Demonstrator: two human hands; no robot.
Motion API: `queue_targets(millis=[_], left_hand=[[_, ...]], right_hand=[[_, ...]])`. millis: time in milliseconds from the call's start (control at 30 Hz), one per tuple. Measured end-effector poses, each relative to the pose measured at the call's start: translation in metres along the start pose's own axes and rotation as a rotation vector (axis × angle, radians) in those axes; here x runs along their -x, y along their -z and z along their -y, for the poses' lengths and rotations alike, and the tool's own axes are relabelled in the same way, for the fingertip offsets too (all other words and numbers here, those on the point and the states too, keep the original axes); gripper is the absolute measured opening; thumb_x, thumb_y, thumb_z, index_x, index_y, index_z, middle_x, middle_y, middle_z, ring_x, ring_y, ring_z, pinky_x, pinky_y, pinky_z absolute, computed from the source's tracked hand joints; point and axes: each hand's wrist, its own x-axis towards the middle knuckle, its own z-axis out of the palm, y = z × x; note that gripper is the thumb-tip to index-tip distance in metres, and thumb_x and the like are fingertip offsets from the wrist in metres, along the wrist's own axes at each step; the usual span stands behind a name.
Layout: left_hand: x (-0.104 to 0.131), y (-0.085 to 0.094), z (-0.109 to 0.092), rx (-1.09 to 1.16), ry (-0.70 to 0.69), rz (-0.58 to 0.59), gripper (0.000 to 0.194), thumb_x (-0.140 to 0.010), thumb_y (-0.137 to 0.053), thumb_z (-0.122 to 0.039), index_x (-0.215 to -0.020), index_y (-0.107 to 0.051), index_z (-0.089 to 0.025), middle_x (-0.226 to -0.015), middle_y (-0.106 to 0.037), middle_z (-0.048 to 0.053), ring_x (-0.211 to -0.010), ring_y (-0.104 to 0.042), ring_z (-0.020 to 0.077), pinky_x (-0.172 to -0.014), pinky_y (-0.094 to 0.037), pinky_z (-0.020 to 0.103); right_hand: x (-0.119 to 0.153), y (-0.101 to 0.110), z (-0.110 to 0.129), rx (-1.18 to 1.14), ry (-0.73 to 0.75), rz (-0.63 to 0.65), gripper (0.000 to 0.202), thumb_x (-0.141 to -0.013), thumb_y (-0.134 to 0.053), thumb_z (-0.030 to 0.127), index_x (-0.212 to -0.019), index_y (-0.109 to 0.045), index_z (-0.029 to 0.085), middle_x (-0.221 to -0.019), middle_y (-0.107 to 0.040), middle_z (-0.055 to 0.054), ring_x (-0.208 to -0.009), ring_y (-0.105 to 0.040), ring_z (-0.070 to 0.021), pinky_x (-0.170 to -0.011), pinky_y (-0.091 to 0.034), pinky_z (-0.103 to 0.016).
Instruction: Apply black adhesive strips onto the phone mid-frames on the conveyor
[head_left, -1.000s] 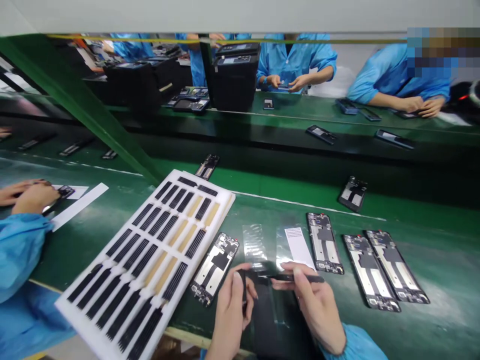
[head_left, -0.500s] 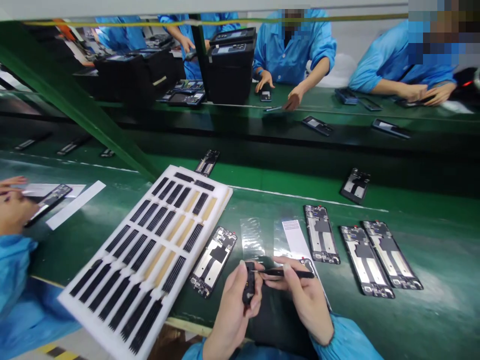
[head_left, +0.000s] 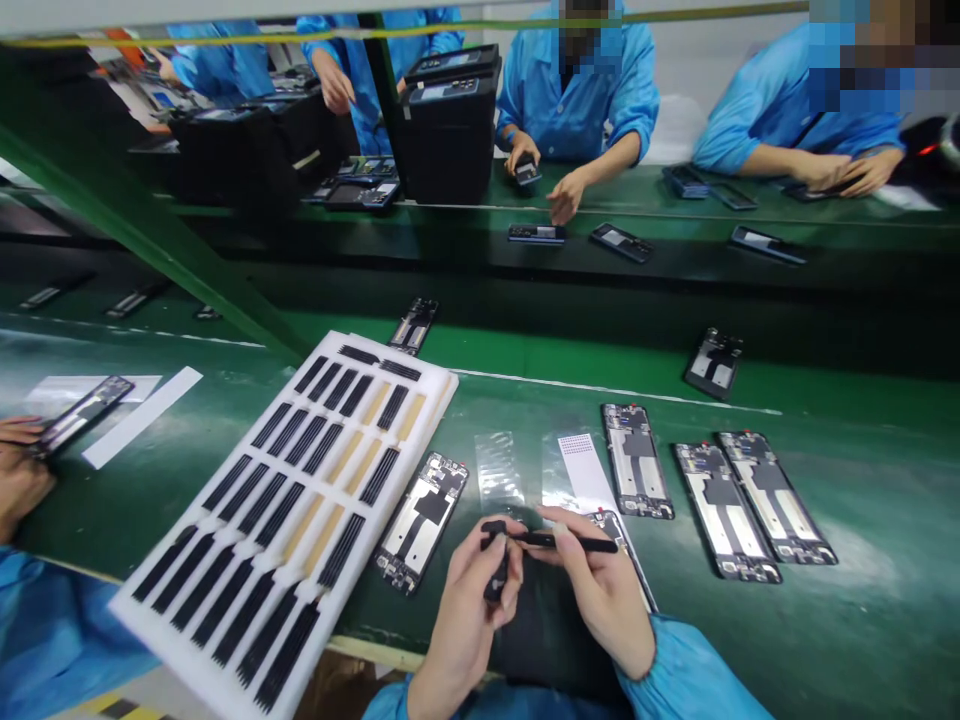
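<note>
My left hand (head_left: 471, 605) is closed around a small black part (head_left: 496, 580), perhaps a phone module, pinched between thumb and fingers. Black tweezers (head_left: 596, 543) are held in my right hand (head_left: 611, 600), their tips pointing left at the top of that part. My fingers partly hide the tips. Just behind my right hand, an opened phone (head_left: 609, 524) lies mostly covered by it, next to a white sticker sheet (head_left: 581, 465). To the left of my hands rests another opened phone (head_left: 424, 520), its metal plate and circuit boards bare. A clear plastic strip (head_left: 499, 470) lies beyond my left hand.
A white foam tray (head_left: 187, 640) with rows of black strips stands at left. Several opened phones (head_left: 727, 520) lie at right. A green conveyor belt (head_left: 570, 368) runs behind, carrying phones. A co-worker's hands (head_left: 22, 480) are at far left; others work across the line.
My left thumb has shifted on the black part, whose top now shows more. My right hand stays close with the tweezers. Across the line, a co-worker has lifted a phone and set another down.
</note>
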Motion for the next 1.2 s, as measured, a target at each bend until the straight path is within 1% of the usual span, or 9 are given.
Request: queue_targets(millis=[133,300,367,433,567,667,733,833,1200], left_hand=[[-0.004,0.002,-0.002,0.051,-0.061,-0.061,0.032,-0.088,-0.067,-0.038,-0.111,-0.064,-0.015,-0.074,-0.057,-0.001,-0.050,-0.037,0.0050,-0.042,-0.022,0.018],[-0.020,0.009,-0.019,-0.051,-0.426,-0.339,0.032,-0.089,-0.068,-0.040,-0.112,-0.060,-0.021,-0.083,-0.057,-0.002,-0.056,-0.041,0.0066,-0.046,-0.033,0.017],[-0.028,0.009,-0.021,-0.252,-0.535,-0.344,0.030,-0.094,-0.060,-0.042,-0.116,-0.057,-0.022,-0.082,-0.057,-0.002,-0.054,-0.042,0.0079,-0.044,-0.035,0.019],[-0.037,0.005,-0.017,-0.558,-0.573,-0.252,0.027,-0.100,-0.050,-0.038,-0.122,-0.055,-0.024,-0.086,-0.061,0.000,-0.058,-0.049,0.0104,-0.050,-0.043,0.021],[-0.053,-0.014,-0.009,-1.345,-0.684,-0.028,0.040,-0.098,-0.040,-0.012,-0.135,-0.050,-0.020,-0.105,-0.068,0.009,-0.095,-0.066,0.0221,-0.080,-0.054,0.033],[-0.067,-0.034,-0.009,-1.892,-0.732,0.060,0.067,-0.080,-0.042,0.007,-0.144,-0.045,-0.015,-0.124,-0.065,0.014,-0.107,-0.063,0.0280,-0.079,-0.057,0.037],[-0.078,-0.045,-0.011,-2.129,-0.735,0.083,0.078,-0.072,-0.045,0.010,-0.146,-0.042,-0.013,-0.144,-0.054,0.016,-0.108,-0.062,0.0285,-0.075,-0.059,0.037],[-0.093,-0.052,-0.012,-2.301,-0.745,0.082,0.080,-0.072,-0.045,0.010,-0.148,-0.042,-0.014,-0.161,-0.034,0.012,-0.104,-0.062,0.0263,-0.072,-0.060,0.035],[-0.107,-0.047,-0.012,-2.352,-0.682,0.147,0.082,-0.073,-0.047,0.006,-0.152,-0.039,-0.017,-0.163,-0.033,0.008,-0.101,-0.061,0.0258,-0.066,-0.060,0.035]], right_hand=[[-0.006,0.019,-0.001,0.110,0.076,-0.031,0.029,-0.095,-0.062,0.045,-0.109,-0.077,0.024,-0.112,-0.077,-0.011,-0.095,-0.076,-0.0276,-0.083,-0.065,-0.039],[-0.063,0.097,0.013,0.048,0.195,-0.505,0.038,-0.090,-0.064,0.057,-0.093,-0.070,0.019,-0.078,-0.079,-0.009,-0.068,-0.077,-0.0247,-0.062,-0.065,-0.035],[-0.086,0.122,0.015,0.073,0.160,-0.497,0.046,-0.082,-0.069,0.064,-0.086,-0.068,0.018,-0.072,-0.078,-0.010,-0.062,-0.076,-0.0250,-0.055,-0.064,-0.034],[-0.100,0.133,0.013,0.118,0.104,-0.414,0.051,-0.077,-0.071,0.068,-0.083,-0.068,0.018,-0.069,-0.077,-0.011,-0.057,-0.075,-0.0246,-0.052,-0.063,-0.033],[-0.110,0.122,0.003,0.157,0.068,-0.274,0.052,-0.079,-0.068,0.069,-0.085,-0.066,0.017,-0.067,-0.076,-0.010,-0.057,-0.074,-0.0227,-0.052,-0.063,-0.032],[-0.118,0.111,0.001,0.158,0.081,-0.219,0.052,-0.079,-0.067,0.070,-0.086,-0.066,0.018,-0.067,-0.075,-0.009,-0.057,-0.074,-0.0215,-0.052,-0.063,-0.031],[-0.127,0.107,0.002,0.154,0.090,-0.193,0.054,-0.078,-0.067,0.071,-0.086,-0.065,0.018,-0.065,-0.075,-0.008,-0.056,-0.073,-0.0207,-0.052,-0.062,-0.030],[-0.138,0.103,0.001,0.153,0.076,-0.146,0.054,-0.079,-0.065,0.072,-0.086,-0.065,0.018,-0.063,-0.074,-0.007,-0.053,-0.072,-0.0194,-0.050,-0.061,-0.028],[-0.136,0.096,-0.007,0.230,0.055,-0.092,0.053,-0.083,-0.060,0.071,-0.088,-0.066,0.019,-0.071,-0.076,-0.009,-0.061,-0.073,-0.0222,-0.050,-0.061,-0.031]])
